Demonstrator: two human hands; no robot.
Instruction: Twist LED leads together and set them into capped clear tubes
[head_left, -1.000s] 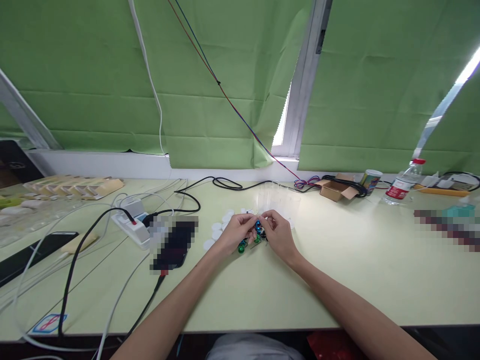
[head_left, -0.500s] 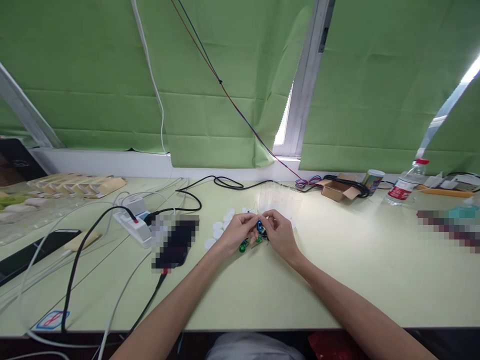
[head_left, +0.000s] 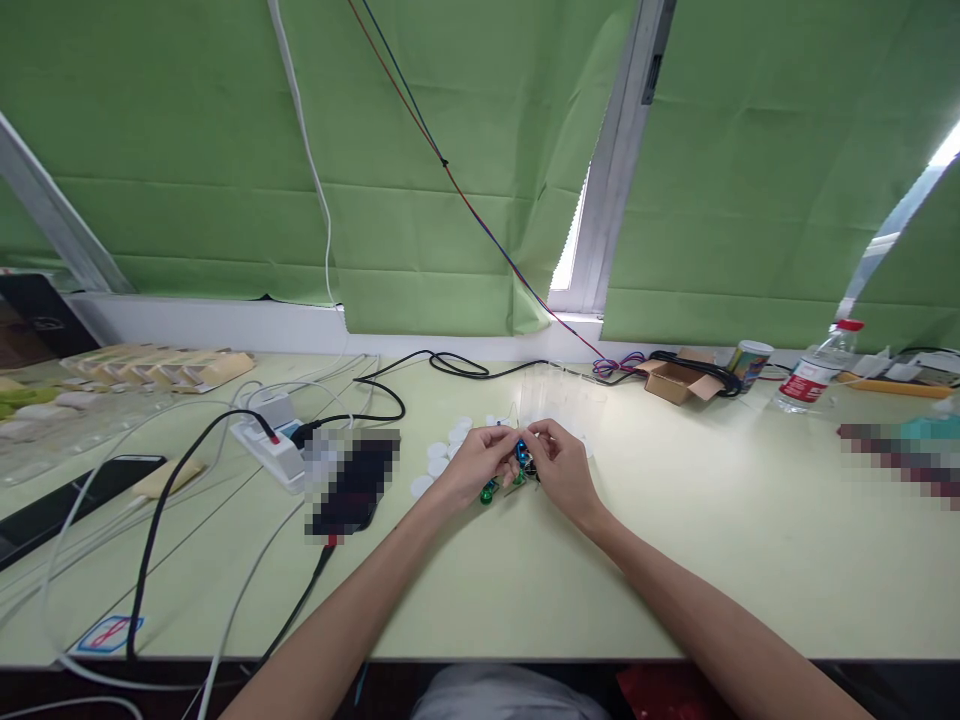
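Both hands meet over the middle of the table. My left hand (head_left: 484, 462) and my right hand (head_left: 559, 462) have their fingers pinched around a small shiny blue piece (head_left: 522, 450) between them; its exact kind is too small to make out. Under the fingertips lie small round green pieces (head_left: 487, 494) and some dark bits, partly hidden by the hands. White round discs (head_left: 437, 467) are scattered beside and behind my left hand. A clear plastic container (head_left: 555, 392) stands just behind the fingers.
Left of the hands lie a dark phone (head_left: 356, 485) with a cable and a white power strip (head_left: 276, 448). Behind, a black cable (head_left: 465, 370) runs to a small open cardboard box (head_left: 676, 380). A water bottle (head_left: 814, 372) stands at the right, near a printed can (head_left: 748, 364).
The whole view has shifted very slightly. Both hands keep the same pinch around the blue piece, with no clear movement of their own.
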